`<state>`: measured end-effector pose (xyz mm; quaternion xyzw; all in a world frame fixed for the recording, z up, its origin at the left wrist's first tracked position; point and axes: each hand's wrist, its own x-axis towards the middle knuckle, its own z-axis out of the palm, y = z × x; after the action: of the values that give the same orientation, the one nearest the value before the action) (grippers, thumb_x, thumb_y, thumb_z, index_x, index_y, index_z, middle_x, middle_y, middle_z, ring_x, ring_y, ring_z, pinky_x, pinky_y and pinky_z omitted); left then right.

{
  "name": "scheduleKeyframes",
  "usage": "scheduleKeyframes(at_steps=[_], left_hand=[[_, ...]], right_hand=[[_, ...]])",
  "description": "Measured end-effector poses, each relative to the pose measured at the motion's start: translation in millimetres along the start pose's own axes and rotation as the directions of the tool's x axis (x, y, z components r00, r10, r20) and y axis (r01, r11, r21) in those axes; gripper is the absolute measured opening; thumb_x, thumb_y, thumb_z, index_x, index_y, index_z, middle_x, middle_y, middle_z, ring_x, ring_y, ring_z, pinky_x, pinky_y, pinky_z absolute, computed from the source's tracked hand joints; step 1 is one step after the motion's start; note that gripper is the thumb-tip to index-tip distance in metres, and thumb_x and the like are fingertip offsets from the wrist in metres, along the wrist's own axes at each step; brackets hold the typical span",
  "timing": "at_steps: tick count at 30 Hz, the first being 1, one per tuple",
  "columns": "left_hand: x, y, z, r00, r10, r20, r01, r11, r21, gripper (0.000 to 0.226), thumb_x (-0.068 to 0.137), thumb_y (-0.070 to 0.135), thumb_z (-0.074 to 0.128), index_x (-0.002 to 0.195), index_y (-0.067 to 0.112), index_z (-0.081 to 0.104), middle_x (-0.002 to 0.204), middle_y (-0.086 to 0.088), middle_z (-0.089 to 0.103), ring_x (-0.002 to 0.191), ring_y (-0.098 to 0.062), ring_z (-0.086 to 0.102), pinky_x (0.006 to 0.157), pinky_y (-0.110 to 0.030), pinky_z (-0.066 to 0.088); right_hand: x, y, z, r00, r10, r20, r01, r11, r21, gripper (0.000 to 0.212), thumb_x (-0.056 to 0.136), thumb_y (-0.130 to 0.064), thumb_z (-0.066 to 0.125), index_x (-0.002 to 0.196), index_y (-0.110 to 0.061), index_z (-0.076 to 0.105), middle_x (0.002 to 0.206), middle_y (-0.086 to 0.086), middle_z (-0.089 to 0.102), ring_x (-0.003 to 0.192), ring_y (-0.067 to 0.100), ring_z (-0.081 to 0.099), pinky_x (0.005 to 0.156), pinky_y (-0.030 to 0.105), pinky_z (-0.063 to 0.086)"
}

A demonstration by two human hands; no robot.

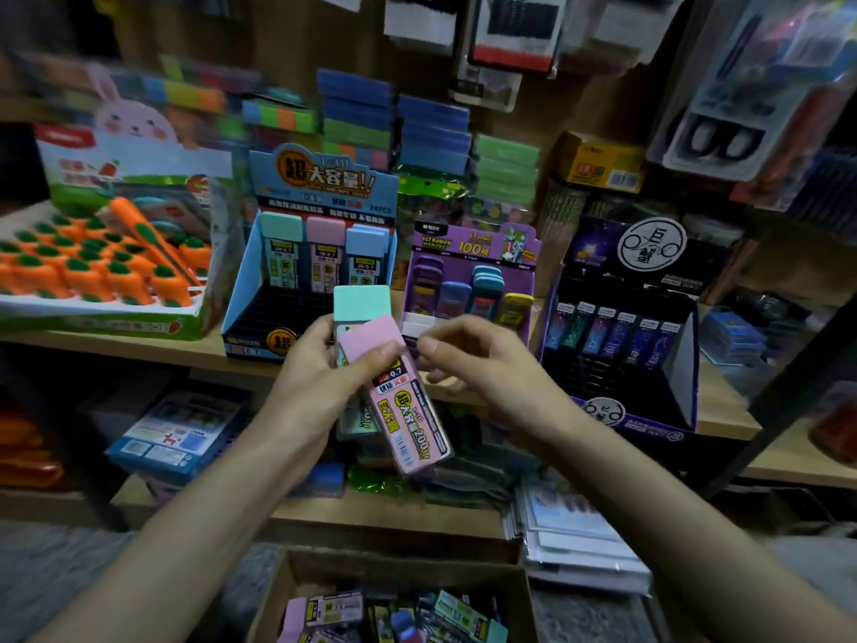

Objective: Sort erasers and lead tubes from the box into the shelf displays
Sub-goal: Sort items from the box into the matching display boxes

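My left hand grips two lead tubes in front of the shelf: a pink-capped one tilted on top and a mint-capped one behind it. Just to the right of the pink cap, my right hand hovers with loosely curled fingers and holds nothing. Behind them stands the blue lead-tube display with three tubes in its back row. A cardboard box of mixed tubes and erasers sits at the bottom.
A tray of carrot erasers sits on the shelf at the left. A purple lead display and a dark display stand to the right. Below, the lower shelf holds a blue box and paper packs.
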<state>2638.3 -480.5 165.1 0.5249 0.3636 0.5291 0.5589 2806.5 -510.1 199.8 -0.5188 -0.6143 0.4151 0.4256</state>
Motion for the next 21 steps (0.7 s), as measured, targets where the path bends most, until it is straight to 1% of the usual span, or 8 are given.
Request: scheduleKeyframes(at_steps=[2,5,8,10,12,15,17,21], left_hand=[[3,4,-13,1.000,0.009,0.010,-0.010,0.998,0.058,0.057,0.061,0.033,0.073,0.115,0.022,0.057,0.100,-0.002,0.073,0.090,-0.017,0.070,0.069,-0.032,0.057],[7,10,-36,0.998,0.059,-0.021,-0.054,0.983,0.176,0.058,0.055,0.040,0.075,0.110,0.026,0.059,0.098,0.002,0.073,0.090,-0.015,0.070,0.074,-0.036,0.056],[8,11,-59,0.992,0.105,-0.066,-0.084,0.960,0.268,0.055,0.053,0.044,0.074,0.104,0.030,0.059,0.094,0.007,0.072,0.086,-0.008,0.069,0.066,-0.025,0.056],[7,11,-71,0.986,0.139,-0.095,-0.103,0.944,0.313,0.047,0.054,0.043,0.073,0.098,0.033,0.057,0.087,0.014,0.071,0.081,0.000,0.068,0.058,-0.014,0.052],[8,11,-79,0.972,0.179,-0.150,-0.118,0.931,0.346,0.045,0.059,0.038,0.074,0.099,0.033,0.056,0.084,0.014,0.070,0.078,0.006,0.066,0.056,-0.008,0.048],[9,16,-89,0.936,0.227,-0.271,-0.135,0.938,0.320,0.045,0.063,0.034,0.074,0.103,0.028,0.055,0.085,0.011,0.069,0.073,0.005,0.066,0.056,-0.010,0.049],[8,21,-98,0.903,0.237,-0.358,-0.152,0.956,0.251,0.039,0.065,0.036,0.071,0.100,0.026,0.057,0.083,0.009,0.071,0.072,0.002,0.067,0.059,-0.017,0.052],[4,32,-110,0.869,0.200,-0.452,-0.172,0.980,0.104,0.043,0.066,0.041,0.067,0.101,0.018,0.060,0.081,0.002,0.071,0.065,-0.003,0.068,0.050,-0.018,0.052]], right_hand=[[16,-10,16,0.999,-0.022,0.027,0.023,0.999,-0.033,0.012,0.089,-0.032,0.060,0.096,-0.022,0.060,0.085,-0.003,0.067,0.073,0.003,0.064,0.060,0.015,0.047],[36,-19,43,0.995,0.021,0.097,-0.028,0.996,0.081,0.007,0.091,-0.025,0.059,0.088,-0.019,0.061,0.078,-0.001,0.061,0.067,0.010,0.060,0.057,0.017,0.050],[50,-23,64,0.991,0.042,0.129,-0.049,0.997,0.052,0.008,0.091,-0.024,0.060,0.090,-0.017,0.063,0.079,0.000,0.064,0.071,0.017,0.061,0.060,0.023,0.053],[56,-23,77,0.994,0.025,0.110,-0.017,0.997,-0.080,0.013,0.092,-0.028,0.059,0.093,-0.016,0.063,0.086,0.005,0.068,0.078,0.022,0.067,0.072,0.037,0.058],[60,-24,90,0.993,0.025,0.113,-0.012,0.994,-0.111,0.015,0.093,-0.029,0.055,0.092,-0.016,0.062,0.088,0.011,0.068,0.080,0.030,0.069,0.076,0.048,0.057],[67,-30,102,0.992,-0.036,0.124,0.043,0.998,-0.054,0.014,0.095,-0.022,0.052,0.085,-0.013,0.057,0.081,0.017,0.064,0.068,0.028,0.065,0.062,0.037,0.056],[79,-39,99,0.994,-0.100,0.047,0.101,0.995,-0.024,0.017,0.095,-0.017,0.052,0.081,-0.011,0.056,0.075,0.015,0.064,0.060,0.020,0.062,0.052,0.026,0.051],[125,-56,73,0.929,-0.282,-0.239,0.265,0.959,-0.101,0.014,0.094,-0.015,0.055,0.080,-0.011,0.056,0.074,0.009,0.063,0.059,0.015,0.064,0.057,0.029,0.056]])
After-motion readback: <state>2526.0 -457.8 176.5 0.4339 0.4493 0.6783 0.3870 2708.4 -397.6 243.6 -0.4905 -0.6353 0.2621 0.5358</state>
